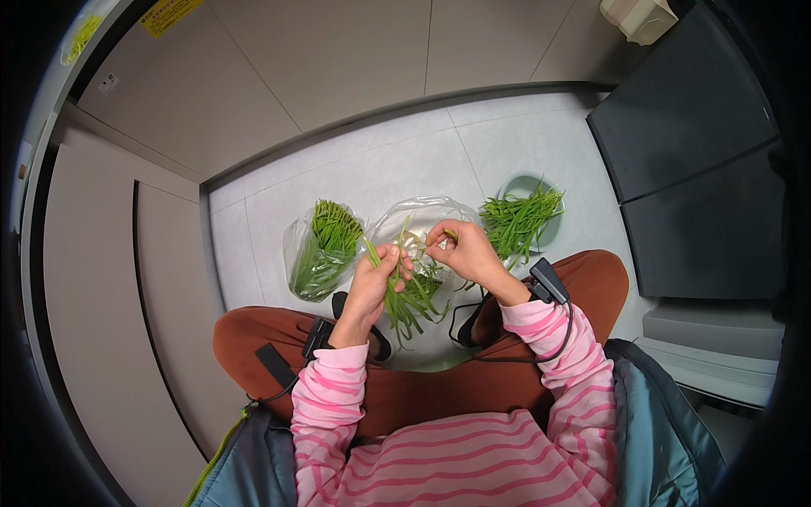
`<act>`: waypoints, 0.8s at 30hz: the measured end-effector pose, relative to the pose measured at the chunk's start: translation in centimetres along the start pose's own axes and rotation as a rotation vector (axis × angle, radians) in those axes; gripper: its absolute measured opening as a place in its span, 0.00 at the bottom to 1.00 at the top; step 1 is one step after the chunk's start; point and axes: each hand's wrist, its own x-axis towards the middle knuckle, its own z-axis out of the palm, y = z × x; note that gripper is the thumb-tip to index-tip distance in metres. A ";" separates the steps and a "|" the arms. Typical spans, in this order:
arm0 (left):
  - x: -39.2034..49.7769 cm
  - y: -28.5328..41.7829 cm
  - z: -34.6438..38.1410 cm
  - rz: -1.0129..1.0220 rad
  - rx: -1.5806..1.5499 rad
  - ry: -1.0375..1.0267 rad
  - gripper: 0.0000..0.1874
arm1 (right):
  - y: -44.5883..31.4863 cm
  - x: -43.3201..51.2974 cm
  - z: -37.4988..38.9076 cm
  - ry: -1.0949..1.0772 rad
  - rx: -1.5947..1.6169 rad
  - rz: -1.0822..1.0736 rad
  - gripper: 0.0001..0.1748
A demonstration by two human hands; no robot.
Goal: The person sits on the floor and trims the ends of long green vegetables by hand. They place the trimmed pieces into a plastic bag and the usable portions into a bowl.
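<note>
My left hand [375, 282] grips a small bunch of garlic chives [405, 307], whose flat leaves hang down past the fingers. To its right, my right hand [466, 250] has thumb and forefinger pinched together, and a bit of green stalk [451, 234] shows among its curled fingers. Below both hands a clear plastic bag [437, 204] lies spread open on the floor, with green scraps [431, 279] in it. A second clear bag [298, 244] on the left holds a thick bundle of chives [336, 225]. On the right, loose chives [523, 218] lie across a pale green basin [523, 184].
Grey tiles [355, 171] make up the floor. Beige cabinet fronts [355, 57] stand ahead and to the left, a dark cabinet or appliance [703, 209] to the right. My bent knees flank the bags. A black cable [564, 345] runs from the right wrist device [549, 282].
</note>
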 end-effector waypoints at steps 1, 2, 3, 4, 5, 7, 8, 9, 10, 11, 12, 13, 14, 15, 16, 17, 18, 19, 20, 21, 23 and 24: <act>0.0 0.0 0.1 -0.002 -0.004 0.001 0.09 | -0.2 0.0 -0.1 -0.003 -0.004 -0.001 0.07; 0.0 0.1 0.1 -0.003 0.008 0.002 0.09 | -0.4 -0.1 -0.2 -0.026 -0.020 0.019 0.07; 0.0 0.1 0.1 -0.002 0.014 0.001 0.10 | -0.5 -0.1 -0.3 -0.048 -0.036 0.039 0.07; 0.1 0.1 0.1 0.003 0.018 -0.002 0.10 | -0.7 -0.2 -0.4 -0.070 -0.052 0.059 0.07; 0.1 0.1 0.2 0.009 0.024 -0.005 0.09 | -0.8 -0.2 -0.4 -0.069 -0.060 0.074 0.07; 0.1 0.0 0.1 0.030 0.029 -0.012 0.09 | -0.9 -0.3 -0.4 -0.068 -0.075 0.104 0.06; 0.2 -0.1 0.1 0.024 0.035 -0.013 0.08 | -0.8 -0.3 -0.3 -0.060 -0.053 0.071 0.06; 0.2 0.0 0.0 0.020 0.041 -0.014 0.08 | -0.7 -0.2 -0.1 -0.052 -0.031 0.039 0.06; 0.2 -0.1 0.0 0.017 0.048 -0.015 0.08 | -0.6 -0.1 0.0 -0.051 -0.027 0.050 0.06; 0.2 -0.1 0.0 0.015 0.053 -0.014 0.08 | -0.4 -0.1 0.0 -0.043 -0.008 0.016 0.06; 0.2 -0.2 0.0 0.013 0.059 -0.012 0.07 | -0.2 -0.1 0.1 -0.041 -0.008 0.025 0.07; 0.2 -0.2 0.1 0.011 0.064 -0.011 0.07 | 0.0 -0.1 0.1 -0.039 -0.003 0.025 0.08; 0.2 -0.3 0.1 0.003 0.077 -0.018 0.07 | 0.2 0.0 0.2 -0.044 0.026 0.038 0.09; 0.2 -0.3 0.1 -0.005 0.090 -0.024 0.07 | 0.4 0.1 0.4 -0.049 0.058 0.043 0.09; 0.2 -0.4 0.2 -0.013 0.104 -0.031 0.07 | 0.6 0.2 0.5 -0.058 0.084 0.071 0.10; 0.2 -0.4 0.2 -0.017 0.113 -0.040 0.07 | 0.7 0.2 0.5 -0.061 0.124 0.053 0.11; 0.1 -0.5 0.3 -0.020 0.122 -0.049 0.07 | 0.9 0.3 0.5 -0.069 0.155 0.059 0.12; 0.1 -0.5 0.4 -0.024 0.130 -0.058 0.07 | 1.0 0.3 0.6 -0.079 0.200 0.055 0.14; 0.1 -0.6 0.5 -0.029 0.130 -0.064 0.07 | 1.1 0.3 0.7 -0.090 0.230 0.095 0.13; 0.1 -0.6 0.6 -0.034 0.130 -0.070 0.07 | 1.1 0.3 0.8 -0.105 0.274 0.124 0.12; 0.0 -0.6 0.7 -0.044 0.126 -0.077 0.07 | 1.2 0.2 0.9 -0.115 0.333 0.163 0.11; 0.0 -0.6 0.7 -0.050 0.122 -0.079 0.07 | 1.2 0.2 0.9 -0.112 0.348 0.173 0.10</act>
